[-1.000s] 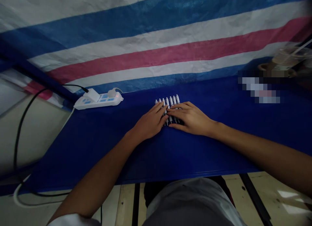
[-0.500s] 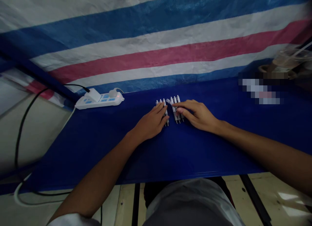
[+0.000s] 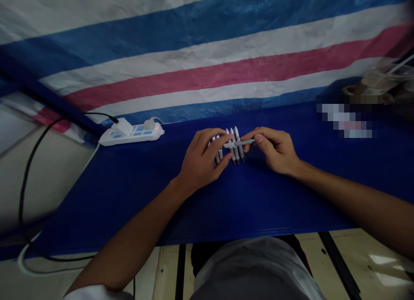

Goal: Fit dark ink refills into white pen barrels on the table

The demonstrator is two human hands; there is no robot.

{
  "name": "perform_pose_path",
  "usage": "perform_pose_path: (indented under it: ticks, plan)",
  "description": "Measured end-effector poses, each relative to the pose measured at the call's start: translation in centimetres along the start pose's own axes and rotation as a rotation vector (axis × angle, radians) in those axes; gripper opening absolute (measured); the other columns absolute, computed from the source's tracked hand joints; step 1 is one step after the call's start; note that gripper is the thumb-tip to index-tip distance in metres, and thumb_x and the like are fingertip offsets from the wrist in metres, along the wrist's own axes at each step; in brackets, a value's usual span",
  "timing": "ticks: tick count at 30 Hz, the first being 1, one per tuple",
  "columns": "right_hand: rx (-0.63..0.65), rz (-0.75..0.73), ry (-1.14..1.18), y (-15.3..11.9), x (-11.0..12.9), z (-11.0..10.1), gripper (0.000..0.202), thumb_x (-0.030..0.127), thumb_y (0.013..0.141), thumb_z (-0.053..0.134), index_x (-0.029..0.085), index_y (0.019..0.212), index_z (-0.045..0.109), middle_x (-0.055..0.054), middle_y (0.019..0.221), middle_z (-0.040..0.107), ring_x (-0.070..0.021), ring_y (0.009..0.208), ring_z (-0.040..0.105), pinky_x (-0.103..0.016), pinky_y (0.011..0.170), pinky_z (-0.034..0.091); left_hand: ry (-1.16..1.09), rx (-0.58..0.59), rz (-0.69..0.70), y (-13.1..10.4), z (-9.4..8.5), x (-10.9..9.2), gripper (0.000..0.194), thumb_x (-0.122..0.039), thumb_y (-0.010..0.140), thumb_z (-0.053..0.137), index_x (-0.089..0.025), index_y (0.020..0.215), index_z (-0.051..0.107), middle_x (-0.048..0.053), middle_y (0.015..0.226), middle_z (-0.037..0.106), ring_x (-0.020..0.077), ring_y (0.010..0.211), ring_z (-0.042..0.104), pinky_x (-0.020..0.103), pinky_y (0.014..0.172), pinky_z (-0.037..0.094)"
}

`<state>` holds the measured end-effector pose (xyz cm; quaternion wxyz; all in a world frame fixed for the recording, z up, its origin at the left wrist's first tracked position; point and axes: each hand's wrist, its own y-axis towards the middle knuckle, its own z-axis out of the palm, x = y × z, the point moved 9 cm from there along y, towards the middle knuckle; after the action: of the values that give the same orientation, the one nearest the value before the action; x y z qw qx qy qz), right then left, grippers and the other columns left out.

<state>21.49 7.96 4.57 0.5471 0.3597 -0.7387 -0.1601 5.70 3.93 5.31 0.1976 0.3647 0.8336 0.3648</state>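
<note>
A white and grey pen lies level between the thumb and fingers of my right hand, gripped at its grey end. It crosses above a row of upright-pointing pens on the blue table. Its white end reaches the fingertips of my left hand; whether they touch it I cannot tell. The left fingers are spread, thumb apart, over a second group of pens, which the hand partly hides.
A white power strip with plugs and cables is at the back left. Behind the table hangs a striped sheet. A plastic cup and a pixelated patch are at the far right.
My right hand has picked up a pen and turned it crosswise above the right row. My left hand has lifted and spread its fingers, shifting slightly toward that pen.
</note>
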Motion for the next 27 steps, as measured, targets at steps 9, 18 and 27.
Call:
perform_pose_path:
  ticks: [9, 18, 27]
  plan:
    - [0.187, 0.028, -0.082, -0.3, 0.0, 1.6, 0.04, 0.045, 0.106, 0.049, 0.018, 0.082, 0.066, 0.0, 0.066, 0.068, -0.0106, 0.056, 0.061, -0.023, 0.055, 0.046, 0.031, 0.364, -0.03, -1.0, 3.4, 0.0, 0.039, -0.036, 0.112, 0.032, -0.019, 0.129, 0.062, 0.005, 0.099, 0.075, 0.0178, 0.083, 0.073, 0.027, 0.067, 0.052]
    - [0.493, -0.113, -0.315, -0.9, 0.3, 3.8, 0.047, 0.048, 0.11, 0.04, 0.019, 0.076, 0.056, 0.003, 0.061, 0.056, -0.0105, 0.052, 0.05, -0.025, 0.056, 0.035, -0.205, 0.724, -0.147, -1.7, 4.4, 0.3, 0.038, -0.035, 0.111, 0.03, -0.017, 0.117, 0.063, 0.004, 0.09, 0.076, 0.0188, 0.074, 0.071, 0.029, 0.066, 0.046]
    - [0.452, -0.151, -0.298, -0.8, 0.1, 2.8, 0.022, 0.026, 0.101, 0.053, 0.018, 0.116, 0.067, -0.005, 0.096, 0.076, -0.0149, 0.073, 0.068, -0.026, 0.066, 0.048, -0.29, 0.66, -0.29, -1.5, 4.4, 1.3, 0.031, -0.04, 0.107, 0.04, -0.019, 0.118, 0.059, -0.002, 0.072, 0.067, 0.0163, 0.057, 0.061, 0.028, 0.06, 0.04]
